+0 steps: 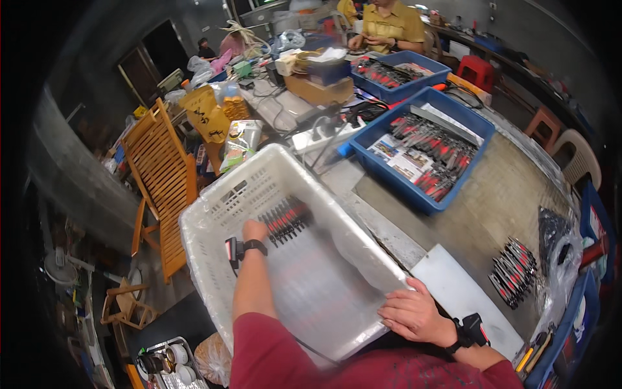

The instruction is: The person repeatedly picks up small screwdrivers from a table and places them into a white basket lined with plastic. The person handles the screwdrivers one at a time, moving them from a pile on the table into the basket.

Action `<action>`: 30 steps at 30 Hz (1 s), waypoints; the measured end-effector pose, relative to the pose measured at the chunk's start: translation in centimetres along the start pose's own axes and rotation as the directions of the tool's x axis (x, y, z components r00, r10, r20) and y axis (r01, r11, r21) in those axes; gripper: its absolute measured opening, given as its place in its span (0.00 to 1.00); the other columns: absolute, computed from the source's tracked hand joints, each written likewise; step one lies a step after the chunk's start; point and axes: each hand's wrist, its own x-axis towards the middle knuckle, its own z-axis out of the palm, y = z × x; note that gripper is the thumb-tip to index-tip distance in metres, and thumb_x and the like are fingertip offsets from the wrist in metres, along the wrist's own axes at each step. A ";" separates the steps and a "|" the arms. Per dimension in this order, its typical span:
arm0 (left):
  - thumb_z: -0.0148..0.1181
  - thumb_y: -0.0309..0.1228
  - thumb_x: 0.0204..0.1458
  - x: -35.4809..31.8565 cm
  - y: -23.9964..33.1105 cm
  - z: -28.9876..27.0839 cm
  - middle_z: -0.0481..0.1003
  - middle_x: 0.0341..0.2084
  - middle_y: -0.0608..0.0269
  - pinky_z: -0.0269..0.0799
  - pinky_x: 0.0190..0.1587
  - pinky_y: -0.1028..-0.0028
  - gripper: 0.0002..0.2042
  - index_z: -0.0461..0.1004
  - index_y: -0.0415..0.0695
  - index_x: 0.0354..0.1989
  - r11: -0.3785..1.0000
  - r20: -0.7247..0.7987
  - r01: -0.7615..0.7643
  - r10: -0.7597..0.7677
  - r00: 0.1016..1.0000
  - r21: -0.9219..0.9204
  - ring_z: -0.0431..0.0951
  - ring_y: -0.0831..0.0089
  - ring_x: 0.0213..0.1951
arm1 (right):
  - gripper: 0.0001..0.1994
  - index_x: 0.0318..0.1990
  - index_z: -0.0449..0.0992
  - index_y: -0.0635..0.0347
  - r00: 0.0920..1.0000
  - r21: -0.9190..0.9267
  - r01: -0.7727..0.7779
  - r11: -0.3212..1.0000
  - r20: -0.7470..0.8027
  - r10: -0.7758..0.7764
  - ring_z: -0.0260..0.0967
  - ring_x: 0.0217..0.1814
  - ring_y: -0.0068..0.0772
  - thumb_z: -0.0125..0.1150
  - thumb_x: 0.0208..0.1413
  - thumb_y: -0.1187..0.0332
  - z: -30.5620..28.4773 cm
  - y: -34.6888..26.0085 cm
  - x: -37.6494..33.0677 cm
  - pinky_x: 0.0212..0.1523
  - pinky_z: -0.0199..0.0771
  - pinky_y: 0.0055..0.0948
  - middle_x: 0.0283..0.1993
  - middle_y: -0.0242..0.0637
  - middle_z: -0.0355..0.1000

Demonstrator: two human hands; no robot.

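A white plastic crate [214,204] lined with clear film sits tilted at the near edge of the workbench. My left hand [254,229] reaches inside it, shut on a bundle of black and red tools [286,219] near the crate's far side. My right hand [413,315] rests with spread fingers on the crate's near right rim. Both wrists carry black bands. Another pile of the same black and red tools [514,271] lies on the bench to the right.
Two blue trays [396,187] [438,67] of similar tools stand farther back, with a power strip [322,135] between. A person in yellow [387,26] works at the far end. A wooden folding chair [159,185] stands left; plastic stools on the right.
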 end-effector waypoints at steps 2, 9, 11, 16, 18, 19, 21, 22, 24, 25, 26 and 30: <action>0.50 0.28 0.35 -0.3 1.1 -0.9 0.72 0.20 0.39 0.68 0.34 0.61 0.10 0.74 0.33 0.19 0.991 -0.049 -0.133 0.133 0.990 0.002 0.74 0.49 0.30 | 0.08 0.31 0.73 0.54 0.999 0.000 0.018 1.000 -0.047 -0.018 0.66 0.43 0.34 0.59 0.39 0.69 0.0 0.1 -0.1 0.54 0.52 0.42 0.34 0.34 0.69; 0.53 0.31 0.46 -4.7 7.1 -5.3 0.66 0.09 0.66 0.57 0.11 0.79 0.10 0.69 0.40 0.16 0.912 0.474 -0.023 0.234 0.849 -0.409 0.64 0.77 0.09 | 0.10 0.34 0.71 0.57 0.991 -0.001 0.031 1.000 -0.131 -0.031 0.63 0.47 0.39 0.58 0.42 0.69 -1.5 -0.3 -0.8 0.50 0.58 0.42 0.37 0.36 0.67; 0.53 0.35 0.48 -6.6 9.6 -6.7 0.67 0.12 0.68 0.59 0.14 0.81 0.11 0.69 0.42 0.19 0.918 0.522 -0.097 0.303 0.797 -0.384 0.65 0.81 0.12 | 0.11 0.37 0.71 0.57 0.983 0.008 0.037 0.999 -0.182 -0.034 0.63 0.48 0.41 0.58 0.43 0.70 -2.4 -0.4 -1.1 0.48 0.58 0.41 0.39 0.37 0.68; 0.55 0.36 0.47 -11.3 15.3 -9.9 0.68 0.15 0.72 0.58 0.18 0.85 0.10 0.69 0.44 0.21 0.759 0.512 -0.184 0.576 0.637 -0.625 0.65 0.86 0.14 | 0.09 0.34 0.72 0.61 0.948 0.012 -0.023 1.000 -0.316 0.026 0.65 0.41 0.41 0.58 0.41 0.72 -4.5 -0.7 -3.3 0.41 0.63 0.36 0.36 0.38 0.68; 0.55 0.35 0.47 -13.5 17.7 -10.8 0.69 0.16 0.71 0.56 0.19 0.87 0.09 0.70 0.42 0.24 0.715 0.500 -0.205 0.636 0.587 -0.669 0.64 0.87 0.16 | 0.09 0.34 0.72 0.61 0.943 -0.036 -0.065 0.997 -0.328 0.050 0.66 0.39 0.40 0.58 0.41 0.72 -5.4 -0.9 -4.4 0.40 0.63 0.34 0.35 0.38 0.69; 0.55 0.35 0.47 -14.7 18.8 -11.2 0.69 0.17 0.70 0.57 0.20 0.87 0.09 0.70 0.42 0.25 0.682 0.471 -0.221 0.668 0.575 -0.697 0.64 0.87 0.17 | 0.09 0.33 0.72 0.61 0.938 -0.045 -0.093 0.995 -0.339 0.073 0.66 0.39 0.40 0.58 0.41 0.72 -5.9 -0.9 -5.0 0.39 0.63 0.33 0.34 0.38 0.69; 0.56 0.35 0.47 -17.3 20.9 -11.6 0.69 0.20 0.69 0.58 0.21 0.87 0.09 0.70 0.40 0.28 0.618 0.424 -0.235 0.722 0.546 -0.750 0.65 0.87 0.18 | 0.08 0.32 0.72 0.62 0.923 -0.067 -0.139 0.988 -0.371 0.104 0.66 0.36 0.40 0.58 0.41 0.73 -6.9 -1.0 -6.4 0.37 0.64 0.32 0.32 0.39 0.69; 0.55 0.34 0.47 -18.5 22.0 -11.8 0.69 0.22 0.67 0.59 0.23 0.87 0.10 0.70 0.40 0.30 0.609 0.425 -0.254 0.741 0.520 -0.752 0.65 0.86 0.20 | 0.08 0.32 0.72 0.62 0.911 -0.076 -0.162 0.984 -0.393 0.120 0.66 0.36 0.40 0.58 0.41 0.73 -7.5 -1.0 -7.0 0.36 0.64 0.32 0.32 0.39 0.69; 0.56 0.35 0.47 -20.8 24.1 -11.6 0.69 0.21 0.68 0.60 0.24 0.86 0.10 0.70 0.40 0.30 0.554 0.376 -0.271 0.779 0.501 -0.787 0.65 0.86 0.20 | 0.07 0.30 0.72 0.64 0.882 -0.101 -0.226 0.969 -0.442 0.160 0.66 0.34 0.41 0.57 0.41 0.74 -8.5 -1.0 -8.5 0.35 0.65 0.33 0.30 0.40 0.69; 0.56 0.35 0.47 -22.0 25.0 -11.3 0.69 0.21 0.68 0.60 0.24 0.86 0.10 0.70 0.40 0.30 0.513 0.343 -0.276 0.805 0.485 -0.813 0.65 0.85 0.20 | 0.07 0.30 0.72 0.63 0.868 -0.121 -0.250 0.961 -0.467 0.167 0.66 0.34 0.41 0.58 0.41 0.74 -9.0 -1.0 -9.2 0.36 0.65 0.33 0.29 0.40 0.69; 0.56 0.34 0.47 -23.0 25.8 -11.0 0.69 0.21 0.69 0.61 0.24 0.85 0.10 0.70 0.40 0.31 0.503 0.357 -0.233 0.807 0.470 -0.832 0.65 0.85 0.21 | 0.07 0.30 0.72 0.63 0.853 -0.134 -0.281 0.950 -0.489 0.183 0.66 0.34 0.41 0.58 0.40 0.73 -9.7 -0.8 -9.9 0.36 0.64 0.32 0.29 0.40 0.68; 0.57 0.34 0.46 -26.9 28.8 -9.3 0.69 0.22 0.69 0.61 0.25 0.85 0.11 0.69 0.40 0.33 0.492 0.386 -0.147 0.807 0.446 -0.858 0.65 0.85 0.21 | 0.06 0.30 0.72 0.63 0.774 -0.226 -0.424 0.877 -0.593 0.222 0.65 0.33 0.42 0.57 0.41 0.74 -12.5 -0.6 -12.7 0.36 0.64 0.32 0.28 0.41 0.69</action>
